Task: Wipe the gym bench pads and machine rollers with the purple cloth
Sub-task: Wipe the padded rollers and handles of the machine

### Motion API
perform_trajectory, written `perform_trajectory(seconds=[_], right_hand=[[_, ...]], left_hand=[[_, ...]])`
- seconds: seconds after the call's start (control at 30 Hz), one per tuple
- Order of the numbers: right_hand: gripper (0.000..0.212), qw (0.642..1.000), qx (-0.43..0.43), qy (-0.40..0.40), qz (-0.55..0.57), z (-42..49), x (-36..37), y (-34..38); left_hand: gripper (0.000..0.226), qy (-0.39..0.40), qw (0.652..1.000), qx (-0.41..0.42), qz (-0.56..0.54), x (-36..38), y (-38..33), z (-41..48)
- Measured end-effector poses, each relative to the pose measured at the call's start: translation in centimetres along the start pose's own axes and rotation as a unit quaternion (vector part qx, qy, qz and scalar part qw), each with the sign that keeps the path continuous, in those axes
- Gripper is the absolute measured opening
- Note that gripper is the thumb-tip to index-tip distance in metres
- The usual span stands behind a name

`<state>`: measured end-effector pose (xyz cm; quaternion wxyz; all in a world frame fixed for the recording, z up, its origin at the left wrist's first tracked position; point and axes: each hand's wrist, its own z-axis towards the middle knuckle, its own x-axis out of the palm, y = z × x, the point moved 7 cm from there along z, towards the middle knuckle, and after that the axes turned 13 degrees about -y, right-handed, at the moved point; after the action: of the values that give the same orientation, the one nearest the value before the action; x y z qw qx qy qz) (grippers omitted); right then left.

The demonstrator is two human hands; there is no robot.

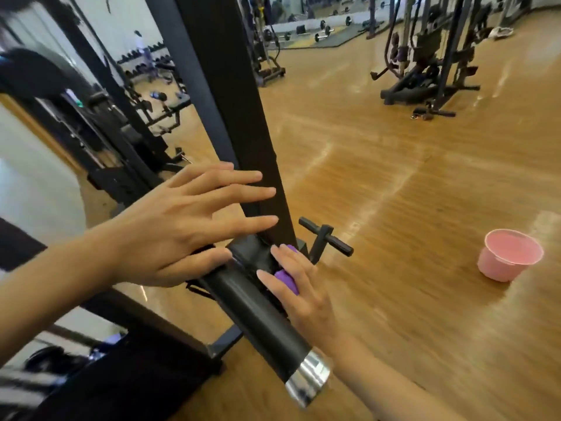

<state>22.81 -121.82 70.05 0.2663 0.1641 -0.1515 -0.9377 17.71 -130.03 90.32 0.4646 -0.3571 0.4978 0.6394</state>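
purple cloth [287, 279], black roller [261, 320], pink bucket [510, 256]

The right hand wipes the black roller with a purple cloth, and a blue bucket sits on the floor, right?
Not quite: the head view shows a pink bucket, not a blue one. The right hand does hold the purple cloth against the black roller.

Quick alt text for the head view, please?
The right hand grips the bunched purple cloth against a black roller with a chrome end cap. The left hand is spread open at the roller's upper end. A pink tub stands on the wooden floor at right.
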Motion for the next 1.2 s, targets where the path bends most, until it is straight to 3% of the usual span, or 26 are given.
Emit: perform_trajectory(seconds=[0.07, 0.2, 0.3, 0.43, 0.5, 0.63, 0.77, 0.9, 1.07, 1.2], right_hand=[[0.059, 0.998, -0.034, 0.02, 0.039, 0.6, -0.4, 0.1], [0.043, 0.99, -0.09, 0.034, 0.103, 3.1, 0.3, -0.2], [0.037, 0.989, -0.053, 0.002, 0.138, 4.5, 0.3, -1.9], [0.03, 0.98, 0.095, 0.042, 0.171, 1.5, -0.3, -3.5], [0.031, 0.971, 0.111, 0.051, 0.205, 1.3, -0.8, -3.2], [0.044, 0.965, 0.012, 0.022, 0.261, 4.7, -0.5, -0.9], [0.032, 0.978, -0.011, 0.035, 0.205, 3.9, 0.8, -1.2], [0.046, 0.975, -0.066, 0.091, 0.193, 0.5, 0.2, -1.1], [0.05, 0.971, -0.131, 0.157, 0.122, 3.9, 3.2, 1.1], [0.05, 0.973, -0.099, 0.159, 0.137, 3.0, 3.8, 0.4]], left_hand=[[0.056, -0.035, 0.996, -0.08, -0.001, -0.4, -0.7, -0.1], [0.063, -0.063, 0.962, -0.264, 0.036, -1.0, -1.9, -0.9], [0.081, -0.065, 0.897, -0.436, 0.035, -1.1, -2.2, -2.1], [0.104, -0.022, 0.809, -0.587, 0.024, 0.0, -4.5, -1.9], [0.107, -0.035, 0.762, -0.646, 0.016, 0.6, -5.7, -1.3], [0.102, -0.094, 0.719, -0.689, 0.008, 0.3, -6.9, -1.1], [0.101, -0.066, 0.723, -0.688, 0.03, 0.3, -7.5, -1.0], [0.099, -0.059, 0.725, -0.684, 0.053, 0.1, -7.4, -0.9], [0.099, -0.073, 0.711, -0.696, 0.062, 0.7, -6.8, -1.2], [0.098, -0.087, 0.706, -0.701, 0.054, 0.7, -6.3, -1.4]])
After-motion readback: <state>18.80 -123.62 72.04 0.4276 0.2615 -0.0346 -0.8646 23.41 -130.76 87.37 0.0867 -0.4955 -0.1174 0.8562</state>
